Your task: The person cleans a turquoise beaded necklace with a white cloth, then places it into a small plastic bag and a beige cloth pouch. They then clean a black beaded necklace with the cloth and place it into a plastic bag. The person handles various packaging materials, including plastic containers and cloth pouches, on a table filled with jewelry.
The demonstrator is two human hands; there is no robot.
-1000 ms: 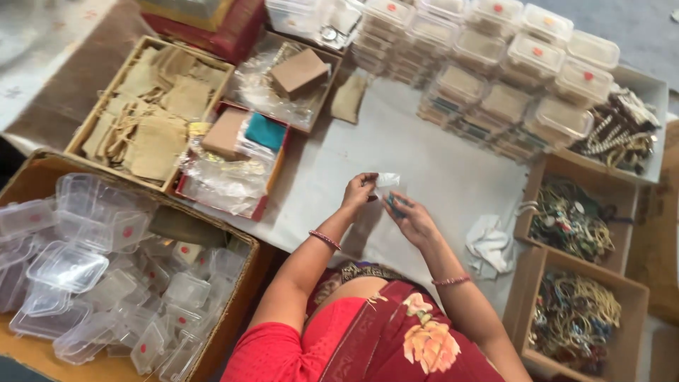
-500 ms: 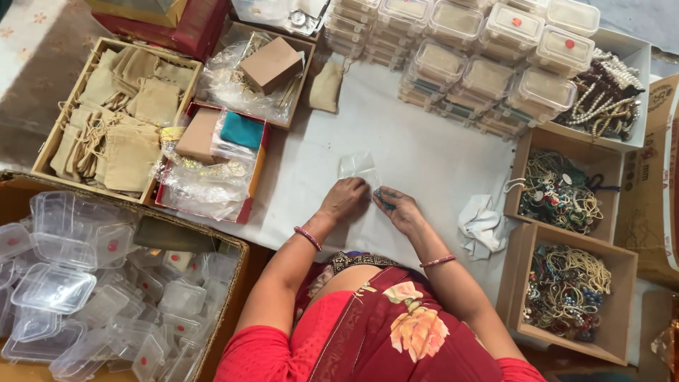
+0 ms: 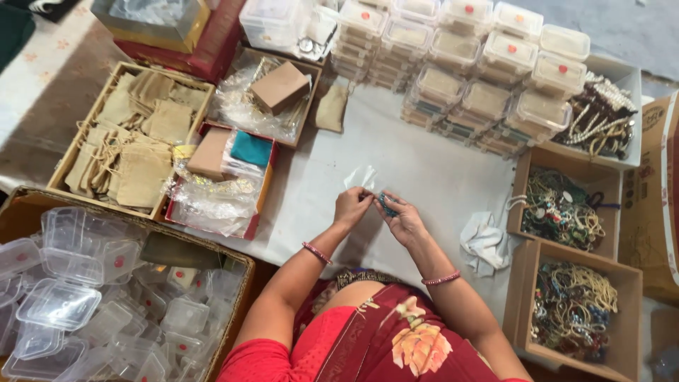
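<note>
Both hands meet over the middle of the pale-covered table (image 3: 424, 163). The left hand (image 3: 351, 206) pinches the lower edge of a small clear plastic pouch (image 3: 362, 177), which stands up from its fingertips toward the far side. The right hand (image 3: 403, 221) is curled, thumb and fingers pinching a small blue-green beaded piece (image 3: 386, 204) just beside the pouch mouth. To do this well, it seems wise to keep the pouch mouth spread taut with the left fingertips and feed the piece in end-first, so nothing snags on the thin film. A crumpled white cloth (image 3: 484, 240) lies to the right, near open cardboard boxes of beaded jewellery (image 3: 566, 212).
</note>
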